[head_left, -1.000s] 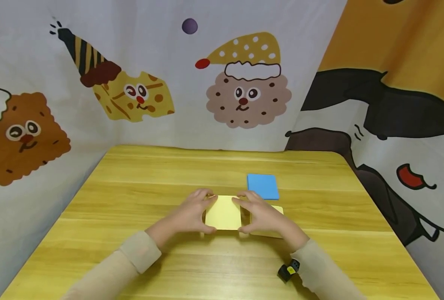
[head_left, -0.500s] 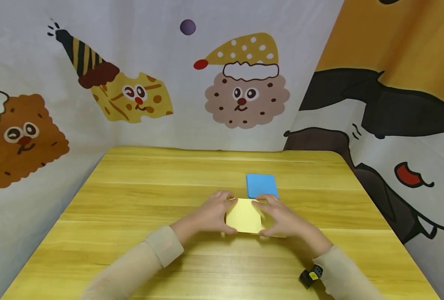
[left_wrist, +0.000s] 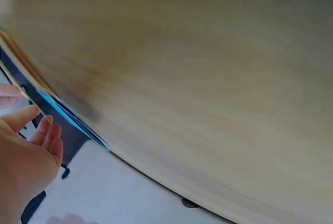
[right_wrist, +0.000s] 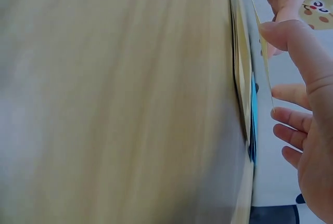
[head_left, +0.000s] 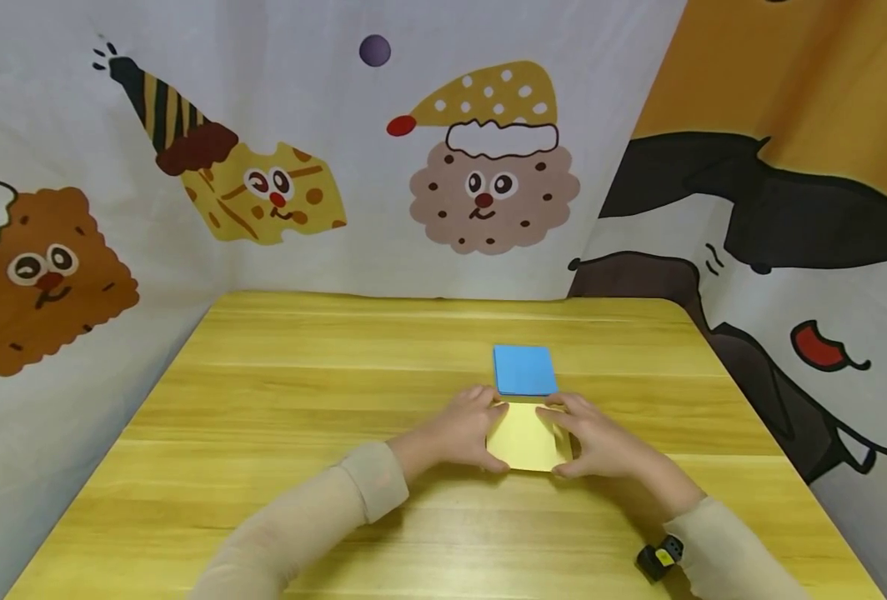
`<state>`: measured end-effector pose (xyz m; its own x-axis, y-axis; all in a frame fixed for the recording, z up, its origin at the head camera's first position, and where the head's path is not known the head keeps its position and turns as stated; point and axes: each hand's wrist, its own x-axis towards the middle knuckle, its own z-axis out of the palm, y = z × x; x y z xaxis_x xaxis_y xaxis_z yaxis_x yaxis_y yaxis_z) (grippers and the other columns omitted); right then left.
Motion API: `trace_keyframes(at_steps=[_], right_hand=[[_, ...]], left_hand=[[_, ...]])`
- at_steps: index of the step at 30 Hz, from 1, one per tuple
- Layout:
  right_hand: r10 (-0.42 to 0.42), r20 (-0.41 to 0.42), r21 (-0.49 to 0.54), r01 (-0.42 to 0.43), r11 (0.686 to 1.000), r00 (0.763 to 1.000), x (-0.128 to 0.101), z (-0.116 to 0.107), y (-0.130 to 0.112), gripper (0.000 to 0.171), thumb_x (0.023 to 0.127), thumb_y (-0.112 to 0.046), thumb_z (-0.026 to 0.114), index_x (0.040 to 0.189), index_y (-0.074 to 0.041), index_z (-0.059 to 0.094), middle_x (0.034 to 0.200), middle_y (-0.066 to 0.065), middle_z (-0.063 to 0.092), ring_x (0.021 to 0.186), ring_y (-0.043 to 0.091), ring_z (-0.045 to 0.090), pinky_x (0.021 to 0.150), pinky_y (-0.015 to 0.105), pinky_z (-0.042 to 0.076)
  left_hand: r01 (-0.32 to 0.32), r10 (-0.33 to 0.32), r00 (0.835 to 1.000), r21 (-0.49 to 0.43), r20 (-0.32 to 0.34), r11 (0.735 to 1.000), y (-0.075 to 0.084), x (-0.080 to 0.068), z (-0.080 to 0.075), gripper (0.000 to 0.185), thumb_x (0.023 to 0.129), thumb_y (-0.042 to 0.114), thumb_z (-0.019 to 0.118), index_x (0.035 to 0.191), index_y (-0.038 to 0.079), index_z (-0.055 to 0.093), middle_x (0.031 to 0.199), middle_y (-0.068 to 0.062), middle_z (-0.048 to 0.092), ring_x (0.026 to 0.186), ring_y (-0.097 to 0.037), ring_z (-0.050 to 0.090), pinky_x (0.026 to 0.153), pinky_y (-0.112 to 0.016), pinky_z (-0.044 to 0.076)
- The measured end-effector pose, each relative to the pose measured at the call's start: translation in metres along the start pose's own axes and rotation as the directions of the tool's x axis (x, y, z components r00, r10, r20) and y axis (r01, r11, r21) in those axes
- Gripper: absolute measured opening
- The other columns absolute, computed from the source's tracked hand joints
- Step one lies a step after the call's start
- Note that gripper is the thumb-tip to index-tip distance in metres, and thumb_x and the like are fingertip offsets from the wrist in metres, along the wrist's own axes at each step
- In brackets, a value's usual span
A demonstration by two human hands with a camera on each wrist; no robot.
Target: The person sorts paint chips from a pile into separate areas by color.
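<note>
Holding a yellow paper square point(head_left: 526, 437) between them, two hands meet just above a wooden surface point(head_left: 301, 392). The left hand point(head_left: 458, 429) grips the square's left edge, thumb near the lower corner and fingers curled over the far corner. The right hand point(head_left: 601, 442) grips the right edge in the same way, thumb low and fingers bent over the top. Both arms wear beige sleeves point(head_left: 316, 517).

The blue paper stack point(head_left: 524, 369) serves as the landmark. The yellow square sits directly in front of it, on the person's side, its far edge just short of the stack's near edge. Whether the square hangs over a second yellow stack cannot be told from the head view, since the hands cover that spot. A small black and yellow device point(head_left: 661, 557) lies nearer the person than the blue stack and off to its right, beside the right sleeve.

The right wrist view shows the yellow sheet point(right_wrist: 263, 52) edge-on as a thin line, pinched between thumb and fingers of the right hand point(right_wrist: 307, 146), lifted slightly off the surface, with a sliver of the blue stack point(right_wrist: 253, 115) close beside it. The left wrist view is blurred; it shows the left hand point(left_wrist: 23, 151) with fingers bent beside a thin blue edge point(left_wrist: 67, 115).

Behind the blue stack hangs a cloth backdrop point(head_left: 413, 167) printed with cartoon biscuit characters.
</note>
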<state>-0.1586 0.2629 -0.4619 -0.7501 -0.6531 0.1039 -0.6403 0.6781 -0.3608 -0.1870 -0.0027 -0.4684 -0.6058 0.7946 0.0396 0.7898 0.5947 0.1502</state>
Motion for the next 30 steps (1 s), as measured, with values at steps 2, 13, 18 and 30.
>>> trace_keyframes(at_steps=[2, 13, 18, 30], right_hand=[[0.014, 0.014, 0.0, -0.014, 1.0, 1.0, -0.004, -0.002, 0.002, 0.089, 0.065, -0.036, 0.086, 0.138, -0.001, 0.049, 0.139, 0.018, 0.041, 0.125, 0.034, 0.039, 0.093, 0.052, 0.042], [0.028, 0.032, -0.018, -0.028, 0.999, 0.999, -0.014, -0.001, 0.016, 0.09, 0.065, -0.04, 0.086, 0.137, -0.001, 0.051, 0.138, 0.019, 0.042, 0.123, 0.037, 0.04, 0.092, 0.054, 0.042], [0.032, 0.072, -0.008, -0.032, 0.999, 0.997, -0.015, -0.001, 0.02, 0.088, 0.069, -0.041, 0.084, 0.139, 0.0, 0.049, 0.139, 0.02, 0.042, 0.125, 0.037, 0.039, 0.094, 0.055, 0.04], [0.059, 0.104, 0.011, -0.061, 0.998, 0.993, -0.017, -0.002, 0.021, 0.088, 0.071, -0.038, 0.083, 0.141, 0.0, 0.046, 0.142, 0.021, 0.038, 0.128, 0.039, 0.035, 0.097, 0.056, 0.037]], left_hand=[[0.0, 0.0, 1.0, 0.014, 0.007, 1.0, 0.004, 0.004, 0.001, 0.099, 0.073, 0.071, 0.064, 0.139, 0.0, 0.047, 0.137, -0.008, 0.042, 0.124, -0.021, 0.037, 0.107, -0.036, 0.029], [0.027, -0.03, 0.999, 0.09, 0.032, 0.996, 0.016, 0.019, 0.008, 0.102, 0.07, 0.078, 0.06, 0.14, 0.004, 0.049, 0.131, -0.004, 0.043, 0.119, -0.018, 0.039, 0.104, -0.031, 0.031], [0.014, -0.02, 0.999, 0.111, 0.048, 0.994, 0.017, 0.021, 0.011, 0.101, 0.072, 0.078, 0.057, 0.139, 0.004, 0.049, 0.129, -0.005, 0.045, 0.116, -0.017, 0.04, 0.101, -0.029, 0.033], [0.016, -0.018, 0.998, 0.027, 0.058, 1.0, 0.017, 0.019, 0.011, 0.101, 0.074, 0.078, 0.056, 0.142, 0.004, 0.045, 0.139, -0.008, 0.039, 0.125, -0.02, 0.035, 0.107, -0.035, 0.029]])
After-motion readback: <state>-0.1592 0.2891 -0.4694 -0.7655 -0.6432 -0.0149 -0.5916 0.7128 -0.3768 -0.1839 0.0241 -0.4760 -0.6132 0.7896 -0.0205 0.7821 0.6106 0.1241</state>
